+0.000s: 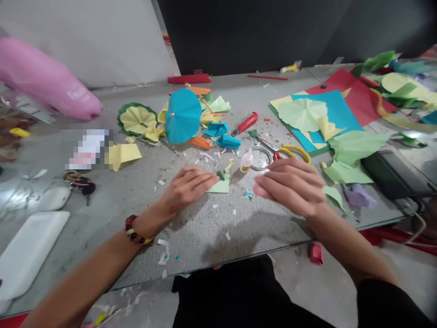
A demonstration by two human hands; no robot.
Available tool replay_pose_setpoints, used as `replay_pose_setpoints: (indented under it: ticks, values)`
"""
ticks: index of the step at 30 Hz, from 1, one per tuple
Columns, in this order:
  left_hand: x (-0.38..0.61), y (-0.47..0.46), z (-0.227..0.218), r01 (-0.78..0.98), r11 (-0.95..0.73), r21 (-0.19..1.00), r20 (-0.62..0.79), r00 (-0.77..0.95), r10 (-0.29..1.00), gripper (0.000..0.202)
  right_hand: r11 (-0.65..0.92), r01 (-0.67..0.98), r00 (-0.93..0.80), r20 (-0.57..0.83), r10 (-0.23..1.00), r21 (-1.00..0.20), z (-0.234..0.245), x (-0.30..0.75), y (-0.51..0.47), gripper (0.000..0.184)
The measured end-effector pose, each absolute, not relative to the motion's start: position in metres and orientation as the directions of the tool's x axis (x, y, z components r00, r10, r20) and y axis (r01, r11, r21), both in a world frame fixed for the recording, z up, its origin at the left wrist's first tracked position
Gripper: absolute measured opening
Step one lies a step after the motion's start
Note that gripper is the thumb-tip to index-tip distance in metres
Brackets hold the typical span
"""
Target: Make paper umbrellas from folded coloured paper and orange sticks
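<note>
Pale green folded paper (pixel 220 186) lies flat on a grey, speckled worktable (pixel 208 232), just in front of the person, with a small dark green scrap (pixel 221 175) at its upper edge. The left hand (pixel 186 189) rests its fingertips on that paper, while the right hand (pixel 290 187) hovers just beside it with fingers curled. The hands are apart, not touching each other. Whether the right hand pinches anything small is impossible to tell. A beaded bracelet (pixel 136 229) circles the left wrist.

Nearest the right hand are a small glue bottle (pixel 246 161) and yellow-handled scissors (pixel 290 154), with a red utility knife (pixel 246 124) further up the table. Beyond the hands sit a teal paper parasol (pixel 183 116), two folded blue paper pieces (pixel 215 129), and a round yellow-and-green paper fan (pixel 137 119). Sheets of blue (pixel 336 111) and red paper (pixel 358 95) overlap at the right, under a pale green paper disc (pixel 302 115). Paper scraps (pixel 164 250) are scattered across the tabletop.
</note>
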State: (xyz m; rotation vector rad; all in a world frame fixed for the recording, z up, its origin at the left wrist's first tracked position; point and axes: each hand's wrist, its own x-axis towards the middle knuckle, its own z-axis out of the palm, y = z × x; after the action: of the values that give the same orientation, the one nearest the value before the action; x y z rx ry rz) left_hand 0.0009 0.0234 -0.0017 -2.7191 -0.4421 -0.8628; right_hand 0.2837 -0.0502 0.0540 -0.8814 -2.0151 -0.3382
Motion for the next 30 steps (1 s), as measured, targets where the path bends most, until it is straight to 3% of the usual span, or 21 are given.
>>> replay_pose_setpoints:
  ticks: [1, 2, 3, 6, 8, 14, 20, 26, 30]
  values:
    - [-0.001, 0.023, -0.002, 0.399, -0.911, -0.107, 0.65, 0.721, 0.24, 0.03, 0.784, 0.621, -0.418, 0.856, 0.305, 0.024, 0.049, 0.283, -0.036, 0.02]
    - [-0.005, 0.024, -0.003, 0.434, -0.898, -0.073, 0.687, 0.674, 0.27, 0.031, 0.798, 0.599, -0.374, 0.904, 0.206, 0.066, 0.044, 0.283, -0.025, 0.03]
    - [-0.008, 0.027, -0.004, 0.434, -0.898, -0.067, 0.699, 0.662, 0.268, 0.029, 0.763, 0.647, -0.229, 0.953, 0.199, -0.003, 0.038, 0.282, -0.017, 0.038]
    - [-0.013, 0.037, -0.009, 0.514, -0.857, 0.024, 0.745, 0.563, 0.358, 0.021, 0.676, 0.708, 0.001, 0.956, 0.292, -0.207, 0.026, 0.28, -0.008, 0.046]
    - [-0.012, 0.042, -0.012, 0.558, -0.827, 0.068, 0.776, 0.491, 0.395, 0.018, 0.672, 0.7, -0.006, 0.939, 0.345, -0.242, 0.023, 0.278, -0.009, 0.044]
    - [-0.008, 0.037, -0.012, 0.521, -0.853, 0.042, 0.756, 0.541, 0.368, 0.019, 0.742, 0.66, -0.216, 0.917, 0.335, -0.116, 0.024, 0.275, -0.013, 0.052]
    - [-0.009, 0.037, -0.014, 0.491, -0.871, 0.021, 0.693, 0.62, 0.367, 0.014, 0.755, 0.603, -0.143, 0.896, 0.42, -0.257, 0.02, 0.273, -0.009, 0.035]
    - [-0.011, 0.037, -0.014, 0.46, -0.887, 0.033, 0.641, 0.671, 0.372, 0.023, 0.763, 0.619, -0.183, 0.909, 0.373, -0.189, 0.014, 0.271, -0.013, 0.036]
    - [-0.01, 0.036, -0.014, 0.477, -0.877, 0.058, 0.679, 0.625, 0.385, 0.018, 0.69, 0.699, -0.094, 0.933, 0.348, -0.188, 0.013, 0.272, -0.009, 0.038]
